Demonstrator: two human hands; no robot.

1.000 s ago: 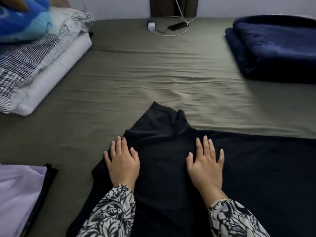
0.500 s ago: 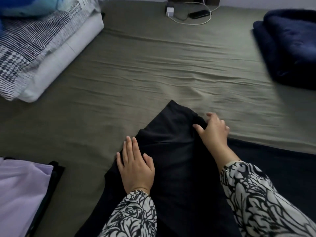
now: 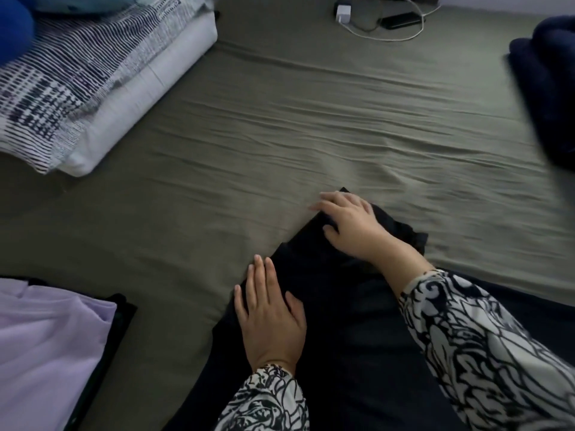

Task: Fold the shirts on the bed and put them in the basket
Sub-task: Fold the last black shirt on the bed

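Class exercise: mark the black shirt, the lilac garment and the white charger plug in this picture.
black shirt point(image 3: 336, 353): head view, middle of the dark cloth between the arms.
lilac garment point(image 3: 46, 346): head view, its smooth middle, lower left.
white charger plug point(image 3: 343, 11): head view, the plug body, top centre.

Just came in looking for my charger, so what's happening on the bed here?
A person is folding a black shirt on the bed. The left hand lies flat on it, pressing it down, while the right hand rests on its far corner. A lilac garment lies at the left. No basket is in view.
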